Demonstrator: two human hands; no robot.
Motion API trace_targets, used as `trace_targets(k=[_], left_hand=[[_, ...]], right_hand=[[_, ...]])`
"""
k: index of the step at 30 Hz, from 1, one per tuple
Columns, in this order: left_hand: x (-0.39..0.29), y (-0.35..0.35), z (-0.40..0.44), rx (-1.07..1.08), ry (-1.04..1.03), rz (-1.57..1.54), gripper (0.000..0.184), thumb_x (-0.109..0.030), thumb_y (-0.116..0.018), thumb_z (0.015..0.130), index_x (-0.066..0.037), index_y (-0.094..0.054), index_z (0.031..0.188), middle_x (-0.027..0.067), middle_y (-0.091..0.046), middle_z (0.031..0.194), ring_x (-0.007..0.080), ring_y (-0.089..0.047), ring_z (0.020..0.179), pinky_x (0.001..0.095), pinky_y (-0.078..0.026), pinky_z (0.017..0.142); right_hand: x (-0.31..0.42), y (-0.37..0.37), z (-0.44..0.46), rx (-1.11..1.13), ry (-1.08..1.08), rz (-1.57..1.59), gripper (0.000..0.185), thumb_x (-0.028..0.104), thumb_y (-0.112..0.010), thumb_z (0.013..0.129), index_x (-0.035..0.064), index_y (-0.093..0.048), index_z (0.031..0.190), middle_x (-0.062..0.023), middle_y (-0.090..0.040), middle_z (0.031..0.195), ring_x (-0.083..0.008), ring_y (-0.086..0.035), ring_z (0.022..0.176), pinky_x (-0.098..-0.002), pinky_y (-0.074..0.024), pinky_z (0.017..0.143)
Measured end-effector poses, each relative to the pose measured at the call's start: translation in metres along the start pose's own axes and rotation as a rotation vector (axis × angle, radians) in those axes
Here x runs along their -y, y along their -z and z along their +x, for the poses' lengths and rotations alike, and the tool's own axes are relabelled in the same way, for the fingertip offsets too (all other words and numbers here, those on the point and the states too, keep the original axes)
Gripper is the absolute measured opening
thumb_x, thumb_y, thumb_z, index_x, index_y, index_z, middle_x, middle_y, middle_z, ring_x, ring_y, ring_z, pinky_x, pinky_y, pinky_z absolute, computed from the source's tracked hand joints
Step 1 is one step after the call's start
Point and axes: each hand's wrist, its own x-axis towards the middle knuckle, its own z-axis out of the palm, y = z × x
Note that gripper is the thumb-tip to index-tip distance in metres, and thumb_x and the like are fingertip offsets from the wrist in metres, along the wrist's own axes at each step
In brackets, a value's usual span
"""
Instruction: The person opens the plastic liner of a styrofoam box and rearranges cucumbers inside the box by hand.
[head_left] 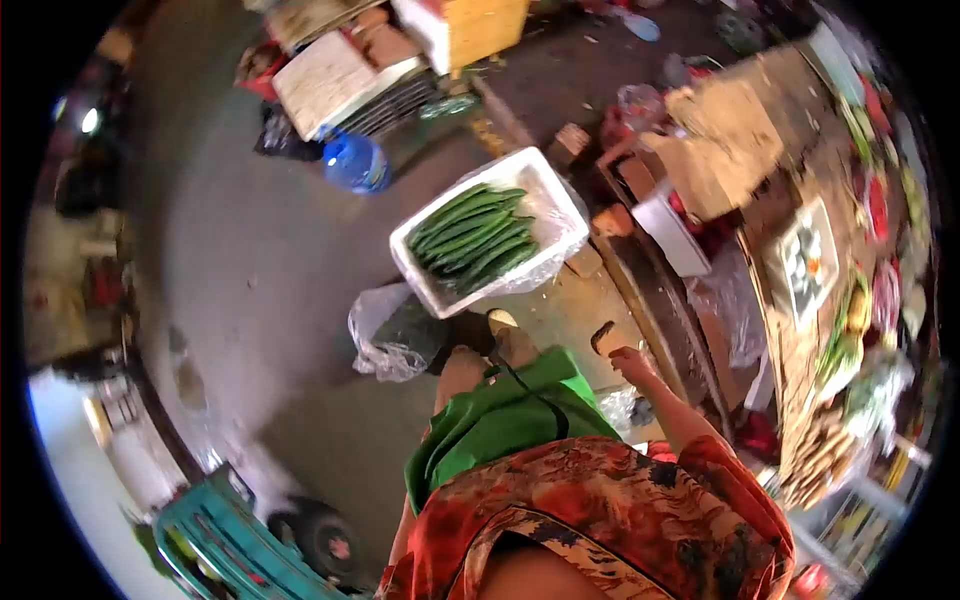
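My right hand (630, 368) hangs at my right side with its fingers curled. Close to its fingertips shows a small tan and dark brown piece (603, 338); whether the hand grips it I cannot make out. My left hand is hidden, with only a bit of the forearm beside my green apron (500, 410). In front of my feet stands a white foam box (565, 225), lined with clear plastic. Long dark green cucumbers (475, 235) lie side by side in it, leaving its right end bare.
A clear plastic bag (385, 335) of something dark sits left of my feet. Beyond the box stands a blue water jug (355, 162). To my right runs a wooden stall table (790, 370) with vegetables and a white tray (808, 262). A teal cart (225, 535) is behind left.
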Motion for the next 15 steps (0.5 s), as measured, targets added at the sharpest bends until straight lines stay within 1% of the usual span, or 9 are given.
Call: trace_targets(k=[1,3,6,7,9,11,12,13,15], left_hand=[[-0.002,0.011,0.004,0.014,-0.011,0.032,0.053,-0.04,-0.058,0.086,-0.011,-0.049,0.13,0.018,-0.046,0.13,0.0292,-0.047,0.12,0.0359,-0.04,0.097],[-0.007,0.03,0.014,0.039,-0.032,0.097,0.053,-0.04,-0.058,0.086,-0.01,-0.049,0.129,0.0178,-0.047,0.129,0.0287,-0.048,0.119,0.0357,-0.04,0.097],[-0.013,0.057,0.025,0.076,-0.067,0.19,0.052,-0.039,-0.058,0.086,-0.009,-0.05,0.128,0.0176,-0.048,0.127,0.0279,-0.049,0.118,0.0353,-0.041,0.096],[-0.011,0.067,0.032,0.091,-0.084,0.218,0.052,-0.039,-0.058,0.086,-0.009,-0.05,0.128,0.0176,-0.049,0.126,0.0277,-0.049,0.118,0.0352,-0.041,0.096],[-0.013,0.087,0.039,0.121,-0.107,0.273,0.051,-0.038,-0.058,0.087,-0.008,-0.05,0.127,0.0174,-0.05,0.125,0.0272,-0.049,0.117,0.0349,-0.041,0.095],[-0.009,0.107,0.045,0.148,-0.128,0.329,0.051,-0.037,-0.058,0.087,-0.007,-0.051,0.127,0.0173,-0.051,0.124,0.0266,-0.05,0.117,0.0347,-0.041,0.095],[-0.008,0.117,0.049,0.162,-0.137,0.357,0.05,-0.037,-0.058,0.087,-0.007,-0.051,0.127,0.0172,-0.052,0.123,0.0264,-0.05,0.117,0.0346,-0.041,0.095],[-0.007,0.126,0.051,0.172,-0.146,0.385,0.05,-0.037,-0.058,0.087,-0.007,-0.051,0.126,0.0171,-0.052,0.123,0.0261,-0.051,0.116,0.0345,-0.041,0.094],[-0.003,0.146,0.049,0.198,-0.15,0.45,0.05,-0.036,-0.058,0.087,-0.006,-0.052,0.126,0.017,-0.053,0.122,0.0256,-0.051,0.116,0.0342,-0.042,0.094]], right_hand=[[-0.006,0.002,-0.018,-0.003,-0.07,0.181,0.032,0.017,-0.057,0.079,0.0009,-0.062,0.106,-0.0075,-0.065,0.088,-0.016,-0.061,0.073,-0.0296,-0.0485,0.065],[-0.037,-0.006,-0.04,-0.035,-0.274,0.38,0.033,0.016,-0.055,0.08,0.0026,-0.06,0.109,-0.0066,-0.064,0.086,-0.0155,-0.062,0.072,-0.0306,-0.0485,0.062],[-0.083,-0.04,-0.079,-0.052,-0.378,0.467,0.032,0.014,-0.055,0.08,0.0036,-0.059,0.11,-0.0055,-0.064,0.084,-0.0147,-0.062,0.073,-0.0292,-0.0485,0.06],[-0.085,-0.055,-0.097,-0.073,-0.391,0.529,0.03,0.012,-0.056,0.079,0.0039,-0.061,0.107,-0.0051,-0.064,0.081,-0.0147,-0.062,0.069,-0.0288,-0.0494,0.057],[-0.116,-0.1,-0.116,-0.077,-0.313,0.476,0.028,0.011,-0.056,0.079,0.0046,-0.061,0.105,-0.0049,-0.063,0.076,-0.0151,-0.063,0.064,-0.0287,-0.0496,0.053],[-0.144,-0.151,-0.134,-0.032,-0.25,0.536,0.025,0.012,-0.058,0.079,0.0048,-0.062,0.103,-0.0045,-0.063,0.074,-0.0137,-0.061,0.061,-0.028,-0.0498,0.052],[-0.135,-0.168,-0.149,-0.008,-0.22,0.567,0.024,0.012,-0.058,0.08,0.0049,-0.062,0.103,-0.0042,-0.062,0.073,-0.013,-0.06,0.06,-0.0277,-0.05,0.052],[-0.123,-0.188,-0.163,0.027,-0.473,0.826,0.024,0.012,-0.059,0.08,0.005,-0.063,0.102,-0.0039,-0.062,0.073,-0.0124,-0.059,0.059,-0.0271,-0.0499,0.053],[-0.1,-0.218,-0.189,-0.017,-0.498,0.707,0.023,0.013,-0.057,0.082,0.0052,-0.063,0.103,-0.0035,-0.062,0.074,-0.0124,-0.057,0.059,-0.0259,-0.0482,0.053]])
